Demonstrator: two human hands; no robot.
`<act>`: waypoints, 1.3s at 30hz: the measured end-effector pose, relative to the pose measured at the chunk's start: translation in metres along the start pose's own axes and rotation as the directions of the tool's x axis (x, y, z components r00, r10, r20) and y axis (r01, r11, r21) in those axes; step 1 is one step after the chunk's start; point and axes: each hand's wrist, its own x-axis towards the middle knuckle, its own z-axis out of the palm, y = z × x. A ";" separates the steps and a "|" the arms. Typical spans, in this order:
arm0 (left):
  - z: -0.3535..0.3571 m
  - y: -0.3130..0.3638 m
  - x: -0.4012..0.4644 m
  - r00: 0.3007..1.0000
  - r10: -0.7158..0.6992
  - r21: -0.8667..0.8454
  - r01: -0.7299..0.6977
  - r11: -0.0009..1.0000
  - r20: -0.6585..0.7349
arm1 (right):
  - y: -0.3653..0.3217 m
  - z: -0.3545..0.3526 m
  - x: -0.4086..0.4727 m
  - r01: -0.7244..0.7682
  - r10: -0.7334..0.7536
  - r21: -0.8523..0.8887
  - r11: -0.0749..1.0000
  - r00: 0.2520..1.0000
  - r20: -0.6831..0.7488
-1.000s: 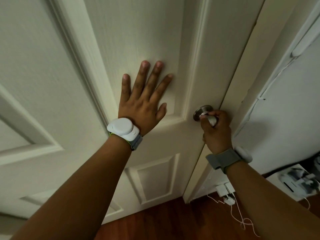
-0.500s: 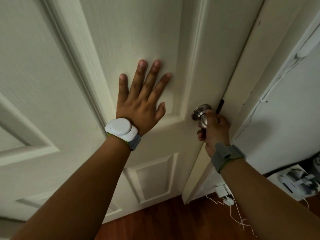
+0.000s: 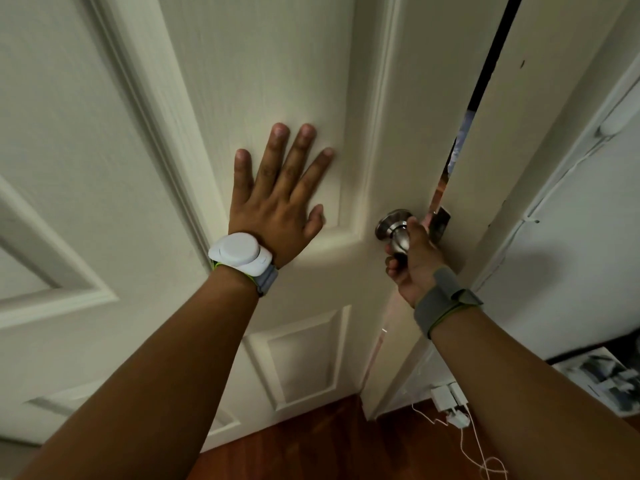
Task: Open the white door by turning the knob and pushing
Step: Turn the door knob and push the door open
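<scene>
Two hands: both on the white door [image 3: 277,64], seen from above and behind the forearms.
Left hand [image 3: 277,206]: flat and wide, fingers spread, palm pressed against the raised upper panel of the door, just left of the knob.
Left wrist: white rounded device [image 3: 239,252] on a grey strap with a green edge.
Right hand [image 3: 414,258]: closed around the knob from below and from the right, fingers curled under it, back of the hand toward the camera.
Right wrist: grey strap [image 3: 443,303] with a green edge; no device face visible from this side.
Knob [image 3: 394,226]: brushed metal, round, mounted on a circular plate near the door's right edge, at the height of the rail between upper and lower panels; its outer part is covered by the right hand.
Door edge: parted from the frame [image 3: 519,168]; a narrow gap [image 3: 485,74] runs upward from the knob, dark at the top, with blurred colours lower down.
Latch area: a small metal plate [image 3: 440,223] shows just right of the knob, partly hidden by the hand.
Lower panel [image 3: 304,362]: recessed rectangle below the left wrist.
Floor [image 3: 311,445]: reddish-brown wood at the foot of the door.
Wall to the right [image 3: 571,254]: white, with a thin cable running down it.
Floor by the wall: small white adapters [image 3: 448,398] with a loose white cord [image 3: 481,459] trailing toward the lower edge.
</scene>
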 end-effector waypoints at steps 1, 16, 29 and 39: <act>0.000 -0.001 0.001 1.000 0.000 0.003 0.000 1.000 0.010 | 0.000 0.001 0.002 -0.005 0.005 0.000 1.000 1.000 0.004; 0.038 -0.018 0.017 0.996 -0.039 0.028 0.037 0.999 0.076 | -0.009 0.037 0.054 -0.053 0.054 -0.049 0.997 0.998 0.023; 0.084 -0.040 0.034 0.989 -0.077 0.068 0.068 0.995 0.125 | -0.022 0.077 0.102 0.132 -0.104 -0.327 0.936 0.989 0.101; 0.114 -0.059 0.044 0.982 -0.110 0.090 0.096 0.991 0.156 | -0.030 0.115 0.129 0.187 -0.136 -0.484 0.855 0.981 0.139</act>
